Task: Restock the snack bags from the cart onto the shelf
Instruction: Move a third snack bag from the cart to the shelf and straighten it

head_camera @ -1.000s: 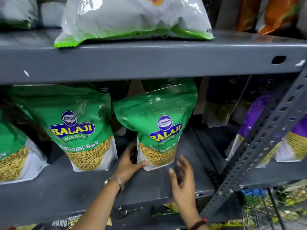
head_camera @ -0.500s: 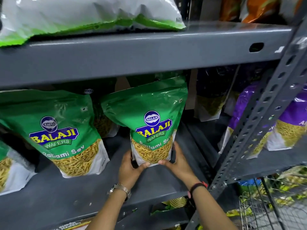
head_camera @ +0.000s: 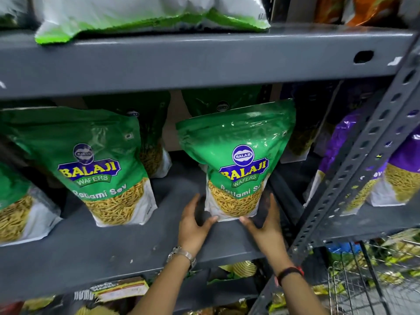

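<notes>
A green Balaji Ratlami Sev bag [head_camera: 238, 155] stands upright on the grey middle shelf [head_camera: 136, 246]. My left hand [head_camera: 193, 223] cups its lower left corner, thumb under the front edge. On the other side, my right hand [head_camera: 266, 223] presses against the lower right corner. A second green bag of the same kind [head_camera: 95, 167] stands to the left, and a third [head_camera: 18, 205] is partly cut off at the far left. More green bags stand behind these in shadow. The wire cart [head_camera: 375, 280] shows at the lower right.
A slotted grey upright [head_camera: 363, 155] slants down the right side. Purple snack bags [head_camera: 397, 173] stand beyond it. A white and green bag [head_camera: 147, 17] lies on the shelf above. Packets fill the shelf below [head_camera: 120, 289].
My right hand came up from in front of the shelf to the bag's lower right corner. Both hands now hold the bag's base, and the bag stands more upright.
</notes>
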### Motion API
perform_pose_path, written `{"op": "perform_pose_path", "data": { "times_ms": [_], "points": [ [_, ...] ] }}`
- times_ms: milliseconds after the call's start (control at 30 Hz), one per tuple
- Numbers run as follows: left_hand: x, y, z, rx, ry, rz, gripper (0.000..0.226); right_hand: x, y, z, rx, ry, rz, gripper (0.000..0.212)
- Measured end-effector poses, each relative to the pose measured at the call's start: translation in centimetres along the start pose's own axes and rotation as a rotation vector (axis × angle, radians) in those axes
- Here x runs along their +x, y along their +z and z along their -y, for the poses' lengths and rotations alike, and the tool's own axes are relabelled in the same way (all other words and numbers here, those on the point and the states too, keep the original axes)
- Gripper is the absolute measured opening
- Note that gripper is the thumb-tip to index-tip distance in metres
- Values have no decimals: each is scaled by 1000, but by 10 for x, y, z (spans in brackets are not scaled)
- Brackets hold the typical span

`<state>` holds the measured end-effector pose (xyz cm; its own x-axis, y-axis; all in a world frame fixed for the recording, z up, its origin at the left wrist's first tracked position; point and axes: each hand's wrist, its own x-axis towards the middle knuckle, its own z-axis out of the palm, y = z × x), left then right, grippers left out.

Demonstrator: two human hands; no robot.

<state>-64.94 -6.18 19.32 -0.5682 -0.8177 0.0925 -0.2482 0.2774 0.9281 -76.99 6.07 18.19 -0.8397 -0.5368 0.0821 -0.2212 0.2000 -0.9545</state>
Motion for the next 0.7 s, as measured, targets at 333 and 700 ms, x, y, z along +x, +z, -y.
{"op": "perform_pose_path", "data": {
  "times_ms": [333, 700],
  "points": [
    [-17, -178, 62, 82, -233, -507, 117, -56, 146, 42, 66, -165, 499, 60],
    [8, -193, 80, 0, -168, -80, 88, -25, 187, 60, -45, -111, 534, 59]
  ]
}}
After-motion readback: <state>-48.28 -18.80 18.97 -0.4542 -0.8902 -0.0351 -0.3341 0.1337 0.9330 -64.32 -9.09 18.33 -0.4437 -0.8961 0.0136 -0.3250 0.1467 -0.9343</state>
